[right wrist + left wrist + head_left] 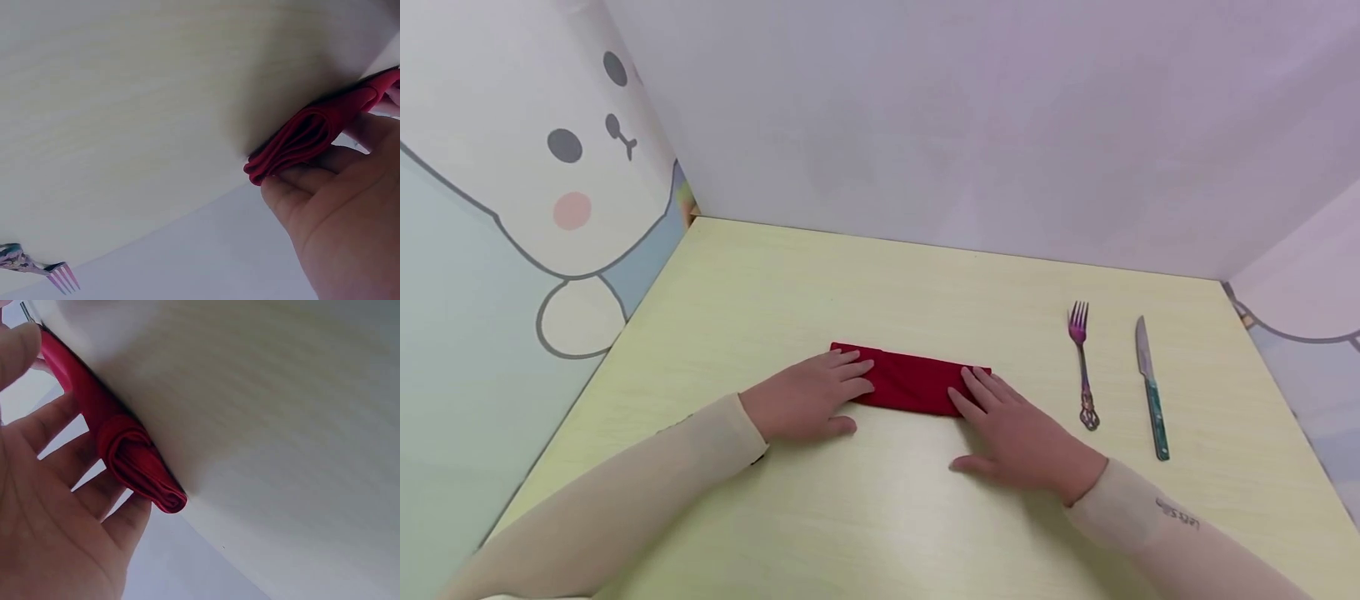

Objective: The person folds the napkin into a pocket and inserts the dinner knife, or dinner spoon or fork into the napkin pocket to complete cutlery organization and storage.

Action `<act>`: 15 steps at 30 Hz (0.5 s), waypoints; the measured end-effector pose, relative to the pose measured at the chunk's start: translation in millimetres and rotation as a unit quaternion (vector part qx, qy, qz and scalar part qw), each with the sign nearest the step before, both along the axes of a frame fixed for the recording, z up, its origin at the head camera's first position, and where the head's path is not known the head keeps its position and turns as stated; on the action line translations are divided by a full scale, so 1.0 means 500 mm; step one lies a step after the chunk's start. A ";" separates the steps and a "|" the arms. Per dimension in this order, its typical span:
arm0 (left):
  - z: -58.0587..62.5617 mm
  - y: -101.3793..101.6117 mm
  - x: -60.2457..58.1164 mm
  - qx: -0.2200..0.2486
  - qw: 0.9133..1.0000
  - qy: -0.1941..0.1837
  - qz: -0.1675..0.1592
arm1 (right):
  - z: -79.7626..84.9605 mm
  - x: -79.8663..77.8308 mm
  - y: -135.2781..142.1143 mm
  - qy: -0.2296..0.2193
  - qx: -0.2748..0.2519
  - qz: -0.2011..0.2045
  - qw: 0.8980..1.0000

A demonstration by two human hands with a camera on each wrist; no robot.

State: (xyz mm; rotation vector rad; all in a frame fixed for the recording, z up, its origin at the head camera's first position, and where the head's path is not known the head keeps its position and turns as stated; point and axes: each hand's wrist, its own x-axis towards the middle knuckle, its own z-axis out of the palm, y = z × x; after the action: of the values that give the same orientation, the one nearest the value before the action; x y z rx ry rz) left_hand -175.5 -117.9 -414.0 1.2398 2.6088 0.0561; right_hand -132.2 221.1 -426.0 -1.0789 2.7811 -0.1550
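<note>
A red cloth napkin [913, 383], folded into a narrow strip, lies crosswise on the pale wooden table [880, 508]. On its left end rest the fairly straight, spread fingers of my left hand [805, 398]. My right hand [1022, 437] lies flat-fingered on the other end, thumb out on the near side. Both wrist views show rolled layers at the ends: the left wrist view has the napkin [94, 412] under the fingertips, and in the right wrist view the napkin [303, 140] ends in stacked folds beside the fingers.
To the right of the right hand lie a purple-tinted fork [1083, 367] and, farther right, a knife [1152, 392] with a green handle. A pale wall [925, 125] stands behind the table; a cartoon-printed panel [497, 275] borders the left.
</note>
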 end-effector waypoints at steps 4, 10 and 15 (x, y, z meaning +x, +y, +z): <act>0.000 -0.003 -0.001 -0.005 1.000 0.002 -0.005 | -0.003 0.010 -0.002 0.014 0.014 -0.002 1.000; -0.001 -0.012 0.002 -0.021 1.000 0.000 -0.004 | 0.002 0.030 -0.017 0.002 0.012 -0.005 1.000; -0.003 -0.011 0.007 -0.023 1.000 0.005 -0.007 | 0.000 0.031 -0.019 0.009 0.028 -0.007 1.000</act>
State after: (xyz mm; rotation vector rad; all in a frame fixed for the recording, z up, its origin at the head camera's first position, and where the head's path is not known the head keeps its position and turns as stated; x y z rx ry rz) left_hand -172.1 -123.4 -415.5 1.2457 2.5946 -0.0114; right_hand -116.5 211.5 -425.9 -1.0527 2.7919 -0.0688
